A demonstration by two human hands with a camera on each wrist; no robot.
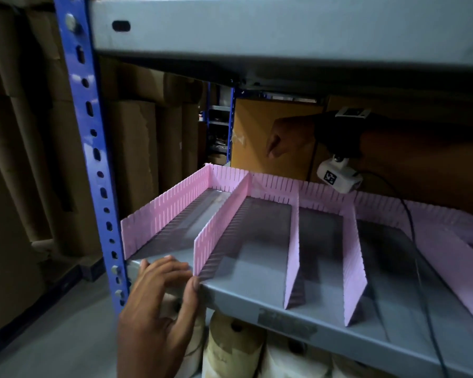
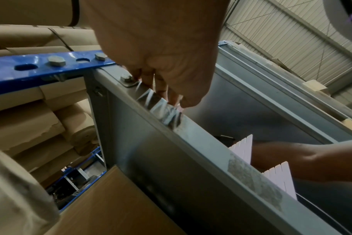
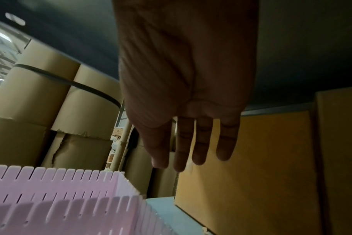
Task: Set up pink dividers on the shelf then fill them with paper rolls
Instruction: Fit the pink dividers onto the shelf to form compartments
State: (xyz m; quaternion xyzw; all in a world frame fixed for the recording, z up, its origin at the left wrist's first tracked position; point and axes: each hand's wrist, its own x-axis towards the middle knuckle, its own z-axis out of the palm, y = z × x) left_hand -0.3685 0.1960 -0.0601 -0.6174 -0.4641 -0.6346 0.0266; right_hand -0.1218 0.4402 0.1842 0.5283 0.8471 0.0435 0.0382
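Several pink slotted dividers stand on the grey shelf (image 1: 257, 304): a left wall (image 1: 161, 211), a second divider (image 1: 221, 219), a third (image 1: 294, 241), a fourth (image 1: 351, 255) and a back strip (image 1: 273, 184). My left hand (image 1: 164, 271) rests on the shelf's front edge, fingers on top, thumb (image 1: 194, 286) at the second divider's front end. In the left wrist view the left hand (image 2: 161, 63) lies over the lip. My right hand (image 1: 284, 140) hovers over the back strip, fingers straight and holding nothing, as the right hand (image 3: 191, 143) above the pink divider (image 3: 60, 198). Paper rolls (image 1: 230, 347) sit below.
More pink strip (image 1: 448, 241) lies loosely along the right side. A black cable (image 1: 410, 227) trails across the shelf from the wrist camera. An upper shelf (image 1: 257, 36) hangs close overhead. A blue upright (image 1: 93, 148) stands left; cardboard tubes (image 1: 137, 145) and a brown box (image 1: 257, 126) are behind.
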